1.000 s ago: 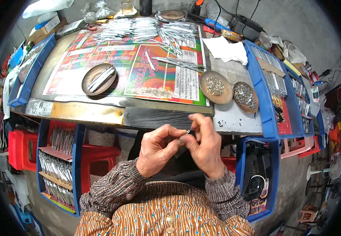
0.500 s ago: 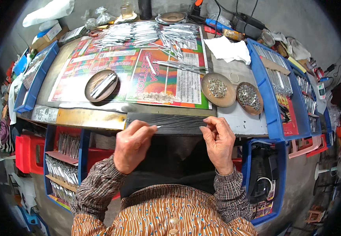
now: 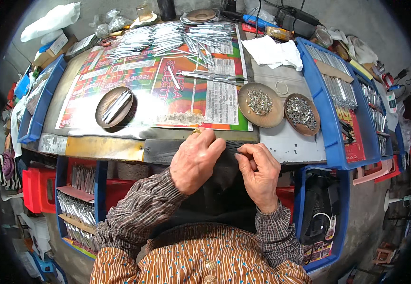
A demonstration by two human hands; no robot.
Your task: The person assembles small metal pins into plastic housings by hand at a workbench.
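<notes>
My left hand (image 3: pixel 197 161) is over the table's front edge, knuckles up, beside a black ridged strip (image 3: pixel 160 150). Its fingers curl away, so whatever they hold is hidden. To its right my right hand (image 3: pixel 261 173) is closed, thumb against the curled fingers, and I cannot make out anything in it. The two hands are a short gap apart. Just beyond the left one lies a whitish crumbly pile (image 3: pixel 183 119) on a colourful printed sheet (image 3: pixel 139 108). A round dish (image 3: pixel 274 116) of small metal pieces and a brown dish (image 3: pixel 314 124) of grey bits stand beyond the right.
A brown bowl (image 3: pixel 99 108) with silvery strips sits at left. Many silvery strips (image 3: pixel 167 38) are heaped at the back, near a white cloth (image 3: pixel 274 53). Blue trays (image 3: pixel 326 128) flank the table at right; a blue rack (image 3: pixel 101 189) of strips stands below left.
My left hand has moved right and forward, turning knuckles up; the small pale tip it pinched is out of sight. My right hand has shifted slightly left and its fingers have curled more.
</notes>
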